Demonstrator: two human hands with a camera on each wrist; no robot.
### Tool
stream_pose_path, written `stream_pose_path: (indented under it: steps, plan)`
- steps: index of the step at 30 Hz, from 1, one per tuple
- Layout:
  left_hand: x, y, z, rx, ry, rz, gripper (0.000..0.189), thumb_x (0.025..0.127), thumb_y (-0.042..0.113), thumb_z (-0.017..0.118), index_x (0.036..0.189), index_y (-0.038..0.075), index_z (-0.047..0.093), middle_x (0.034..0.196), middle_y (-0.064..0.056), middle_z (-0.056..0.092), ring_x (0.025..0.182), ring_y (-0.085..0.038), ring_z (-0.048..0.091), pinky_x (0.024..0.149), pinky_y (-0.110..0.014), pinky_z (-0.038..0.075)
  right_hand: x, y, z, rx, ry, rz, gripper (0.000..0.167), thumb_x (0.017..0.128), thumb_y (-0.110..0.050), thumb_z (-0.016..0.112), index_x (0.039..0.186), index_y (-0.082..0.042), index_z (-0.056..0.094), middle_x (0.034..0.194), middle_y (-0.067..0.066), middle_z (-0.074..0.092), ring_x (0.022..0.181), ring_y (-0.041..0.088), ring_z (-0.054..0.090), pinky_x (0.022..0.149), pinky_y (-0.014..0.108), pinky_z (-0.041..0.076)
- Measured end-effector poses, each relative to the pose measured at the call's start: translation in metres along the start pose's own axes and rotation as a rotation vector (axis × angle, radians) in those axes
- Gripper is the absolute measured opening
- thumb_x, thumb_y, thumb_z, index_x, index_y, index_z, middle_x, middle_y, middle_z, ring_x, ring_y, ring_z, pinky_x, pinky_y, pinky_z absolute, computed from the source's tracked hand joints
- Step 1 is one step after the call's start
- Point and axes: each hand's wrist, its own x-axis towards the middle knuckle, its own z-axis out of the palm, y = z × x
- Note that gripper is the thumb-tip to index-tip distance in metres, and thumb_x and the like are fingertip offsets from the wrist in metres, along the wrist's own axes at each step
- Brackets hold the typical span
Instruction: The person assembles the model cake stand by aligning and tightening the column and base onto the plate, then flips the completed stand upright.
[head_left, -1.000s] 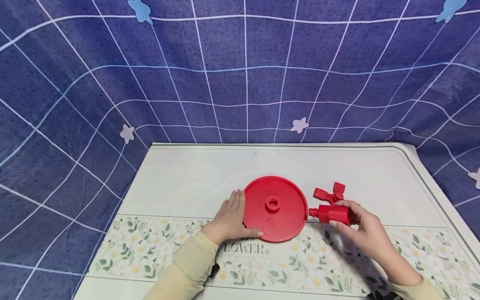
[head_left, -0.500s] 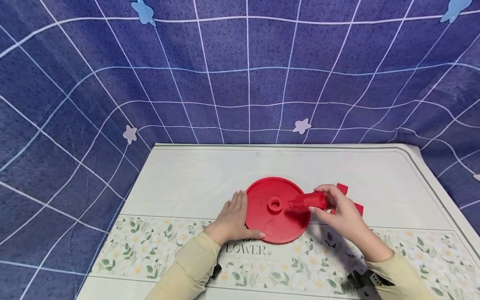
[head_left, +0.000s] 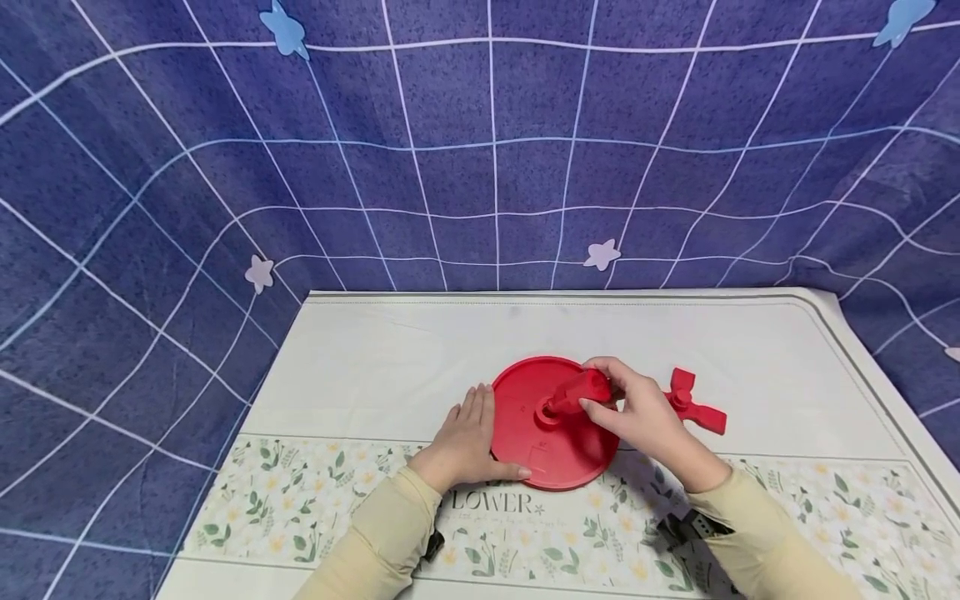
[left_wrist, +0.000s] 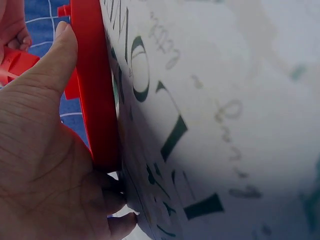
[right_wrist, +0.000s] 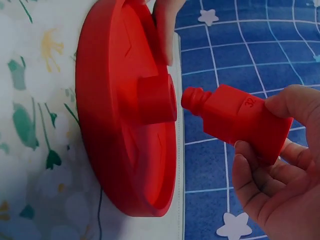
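Firstly, the right hand (head_left: 637, 412) pinches a red block (right_wrist: 245, 122) between its thumb and fingers. The block is held tilted, and its grooved narrow neck (right_wrist: 194, 99) points away from this hand, to its left. In the right wrist view, the neck's tip is just beside the mouth of a red collar (right_wrist: 155, 100), with a narrow gap between them. The collar stands in the middle of a round red disc (head_left: 513, 408), which lies between the two hands. At its other side is the left hand (head_left: 465, 437), whose fingers are straight and whose thumb is spread away along the near rim, touching it. To the right of the right hand, a red lobed piece (head_left: 705, 417) lies on the flowered tablecloth (head_left: 390, 358). Beyond both hands hangs a blue cloth (head_left: 450, 179) with pale lines and stars.
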Motion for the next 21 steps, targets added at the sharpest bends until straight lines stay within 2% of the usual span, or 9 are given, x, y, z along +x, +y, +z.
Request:
stream_pose_path:
  steps: [4,13,21]
  plan:
    - [-0.002,0.002,-0.002,-0.007,-0.001,0.000,0.128,0.072,0.074,0.066,0.153,-0.007,0.007,0.160,-0.022,0.009,0.147,-0.038,0.007,0.116,-0.051,0.017,0.006,0.004,0.006,-0.043,-0.038,0.000,0.043,0.082,-0.010,0.075,0.122,-0.013,0.059,0.092,-0.002,0.065,0.072,0.014,0.059,0.057,0.026,0.051]
    - [-0.001,0.001,0.000,0.002,-0.015,-0.014,0.130,0.072,0.076,0.064,0.154,-0.006,0.005,0.161,-0.021,0.007,0.148,-0.036,0.005,0.117,-0.051,0.016,0.012,-0.002,0.012,-0.147,-0.084,-0.057,0.044,0.082,-0.012,0.074,0.124,-0.009,0.059,0.092,-0.002,0.065,0.071,0.009,0.057,0.061,0.025,0.051]
    - [-0.001,0.001,0.000,-0.005,-0.003,-0.009,0.130,0.071,0.078,0.063,0.154,-0.005,0.005,0.161,-0.021,0.008,0.148,-0.037,0.005,0.116,-0.051,0.016,0.017,-0.007,0.008,-0.153,-0.140,-0.072,0.048,0.086,-0.016,0.071,0.131,-0.007,0.059,0.106,0.001,0.066,0.077,0.009,0.058,0.064,0.025,0.052]
